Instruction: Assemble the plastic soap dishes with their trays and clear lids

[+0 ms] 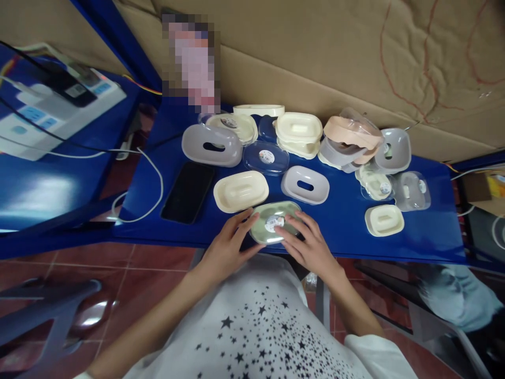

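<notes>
A pale green soap box [290, 208] with a clear lid and a round white label sits at the table's front edge. Its left end is between the thumb and fingers of my left hand [232, 242]. The fingers of my right hand [310, 242] curve over the lid's right side, with one fingertip by the label. Just behind lie a cream soap dish part [240, 190] and a grey slotted tray [305, 185]. A clear lid [267, 158] with a label rests farther back. What is inside the green box cannot be made out.
A black phone [188, 192] and a large grey slotted tray [212, 146] lie to the left. Stacked cream boxes [299, 129] and peach parts [351, 131] stand along the cardboard at the back. At right is a small cream dish [384, 220]. A white cable [161, 184] loops at far left.
</notes>
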A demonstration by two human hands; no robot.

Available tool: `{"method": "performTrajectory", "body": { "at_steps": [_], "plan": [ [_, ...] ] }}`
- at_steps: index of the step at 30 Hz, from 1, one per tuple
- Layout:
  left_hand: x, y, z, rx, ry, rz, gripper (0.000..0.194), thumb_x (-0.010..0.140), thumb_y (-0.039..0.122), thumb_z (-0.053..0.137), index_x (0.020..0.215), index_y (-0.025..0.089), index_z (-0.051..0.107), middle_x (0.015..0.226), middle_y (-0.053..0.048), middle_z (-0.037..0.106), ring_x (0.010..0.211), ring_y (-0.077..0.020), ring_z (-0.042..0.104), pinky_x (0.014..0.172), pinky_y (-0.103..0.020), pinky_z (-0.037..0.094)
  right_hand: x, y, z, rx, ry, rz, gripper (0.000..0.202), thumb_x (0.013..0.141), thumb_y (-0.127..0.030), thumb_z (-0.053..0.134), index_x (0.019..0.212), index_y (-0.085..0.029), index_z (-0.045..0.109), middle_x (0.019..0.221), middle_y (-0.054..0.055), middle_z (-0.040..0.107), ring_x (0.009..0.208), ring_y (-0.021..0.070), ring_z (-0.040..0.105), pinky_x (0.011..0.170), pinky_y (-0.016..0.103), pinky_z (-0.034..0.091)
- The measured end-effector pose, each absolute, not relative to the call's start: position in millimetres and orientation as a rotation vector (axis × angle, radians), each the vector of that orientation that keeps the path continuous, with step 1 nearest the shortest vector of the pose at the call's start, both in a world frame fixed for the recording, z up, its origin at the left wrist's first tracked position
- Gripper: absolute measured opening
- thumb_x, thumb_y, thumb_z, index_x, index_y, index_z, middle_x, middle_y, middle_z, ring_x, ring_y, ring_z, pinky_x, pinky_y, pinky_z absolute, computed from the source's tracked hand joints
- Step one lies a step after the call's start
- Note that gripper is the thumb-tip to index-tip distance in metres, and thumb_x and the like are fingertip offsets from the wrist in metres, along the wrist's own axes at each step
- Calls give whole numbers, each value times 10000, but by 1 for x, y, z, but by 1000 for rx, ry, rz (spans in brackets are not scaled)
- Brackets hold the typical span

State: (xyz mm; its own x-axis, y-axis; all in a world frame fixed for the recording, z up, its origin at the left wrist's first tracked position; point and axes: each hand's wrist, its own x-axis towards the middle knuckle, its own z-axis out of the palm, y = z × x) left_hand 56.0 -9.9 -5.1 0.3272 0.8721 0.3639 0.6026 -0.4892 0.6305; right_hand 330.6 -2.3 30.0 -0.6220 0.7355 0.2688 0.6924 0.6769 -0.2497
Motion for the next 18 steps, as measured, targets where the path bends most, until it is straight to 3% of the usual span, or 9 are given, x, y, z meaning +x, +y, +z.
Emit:
{"method": "performTrajectory", "body": {
  "at_steps": [7, 12, 18],
  "plan": [
    [53, -9, -6, 2199, 1259, 954, 851, 1000, 354, 771, 1703, 336, 292, 1560, -182, 600, 1418, -342, 650, 1094, -578, 638, 330, -7, 16, -1194, -2571, 228, 666, 1089, -193, 572, 1675, -466, 412, 1604, 29, 586, 1582, 328, 433, 1317, 620, 392],
    [59, -8, -8, 2196, 1272, 944, 842, 1004, 379, 765, 1705, 308, 304, 1564, -196, 601, 1431, -343, 638, 1115, -585, 621, 338, -4, 16, -1218, -2548, 304, 618, 1127, -352, 549, 1711, -403, 352, 1682, 75, 513, 1594, 327, 442, 1205, 550, 512],
    [62, -2, 11, 2324, 1199, 872, 809, 1049, 352, 701, 1727, 342, 261, 1606, -154, 585, 1438, -320, 632, 1095, -500, 636, 367, -42, 17, -1371, -2372, 135, 666, 1045, -360, 707, 1659, -387, 450, 1465, 107, 625, 1396, 339, 585, 1170, 542, 503]
  ]
}}
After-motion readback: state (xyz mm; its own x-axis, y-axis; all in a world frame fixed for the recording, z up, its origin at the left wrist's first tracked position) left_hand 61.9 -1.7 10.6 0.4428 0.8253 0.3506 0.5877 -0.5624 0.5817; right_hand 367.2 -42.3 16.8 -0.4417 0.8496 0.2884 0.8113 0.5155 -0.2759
